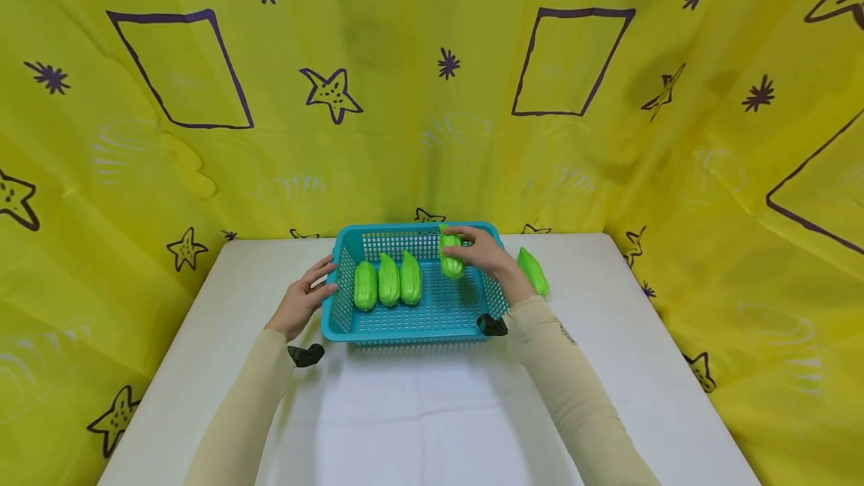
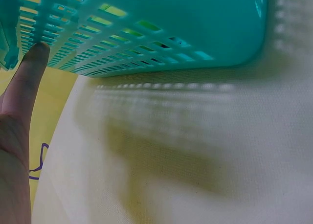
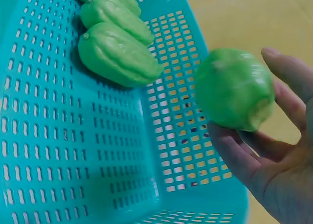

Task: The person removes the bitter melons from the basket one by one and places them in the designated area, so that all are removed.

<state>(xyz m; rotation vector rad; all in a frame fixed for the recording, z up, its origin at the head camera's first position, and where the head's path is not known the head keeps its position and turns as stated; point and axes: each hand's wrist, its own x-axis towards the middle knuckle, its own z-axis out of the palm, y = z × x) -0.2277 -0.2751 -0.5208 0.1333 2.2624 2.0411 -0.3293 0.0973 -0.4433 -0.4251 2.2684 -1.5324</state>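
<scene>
A blue-green plastic basket [image 1: 412,337] with perforated walls stands on the table. Inside it, toward the left, several ribbed light-green gourds lie side by side, among them a pointed gourd [image 1: 410,280]. My right hand [image 1: 484,252] holds another gourd [image 3: 234,89] above the basket's right half, thumb and fingers around its sides. At the basket's left side is my left hand [image 1: 301,303], its fingertips at the rim. In the left wrist view, one extended finger [image 2: 28,75] of that hand touches the outer wall.
One more green gourd [image 1: 533,271] lies on the white table [image 1: 412,418], just right of the basket and beside my right forearm. A yellow curtain [image 1: 398,163] with drawn stars closes off the back and both sides. Dark wrist mounts [image 1: 306,355] stick out below the hands.
</scene>
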